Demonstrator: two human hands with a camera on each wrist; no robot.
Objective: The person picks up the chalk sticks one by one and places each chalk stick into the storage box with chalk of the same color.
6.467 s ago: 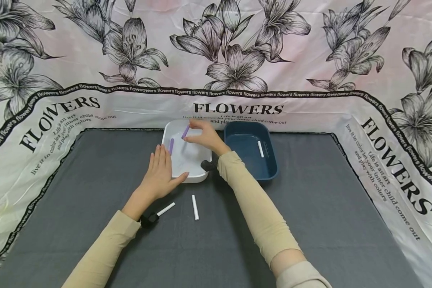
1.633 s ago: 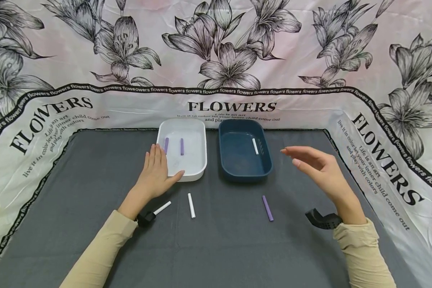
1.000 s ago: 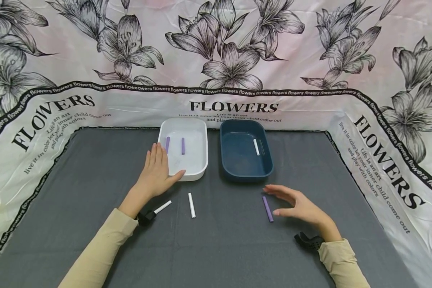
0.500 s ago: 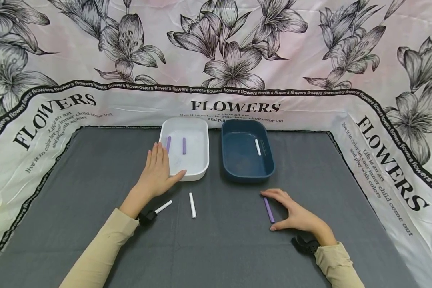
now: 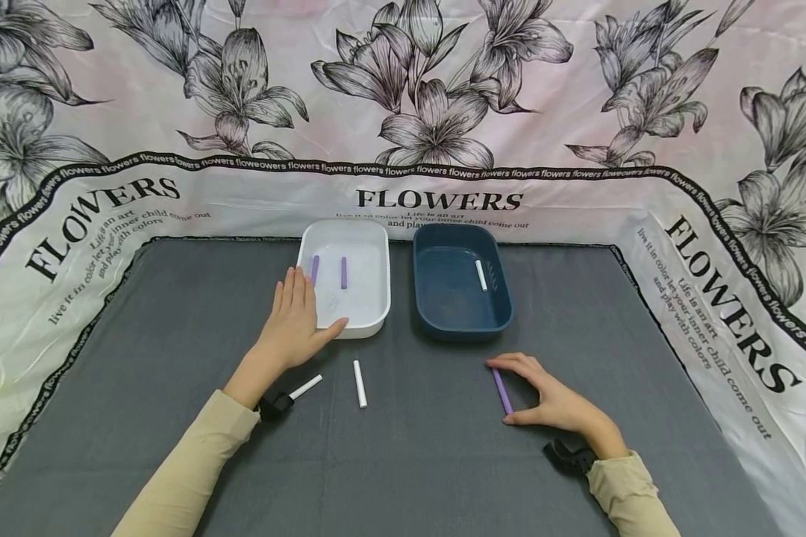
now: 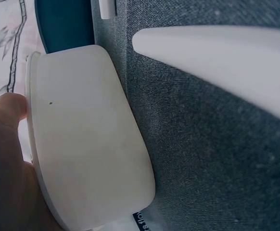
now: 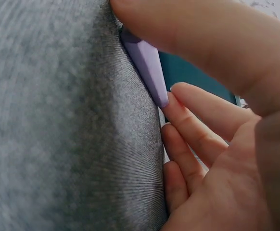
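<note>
My right hand pinches a purple chalk stick lengthwise, thumb at its near end and index finger at the far end. In the right wrist view this faceted purple chalk lies close against the grey cloth. My left hand rests with straight fingers on the left front rim of a white tray, its thumb along the front edge. Two purple chalk sticks lie inside that tray. To its right, a dark blue tray holds one white chalk stick.
On the grey cloth, one white chalk stick lies in front of the white tray. Another white chalk stick shows beside the left wrist's black camera, which partly hides it. A flower-print cloth stands behind.
The right hand set a purple chalk stick in the white tray, moved right and came down to the purple chalk on the cloth. Its thumb has closed onto the near end. The left hand stays.
</note>
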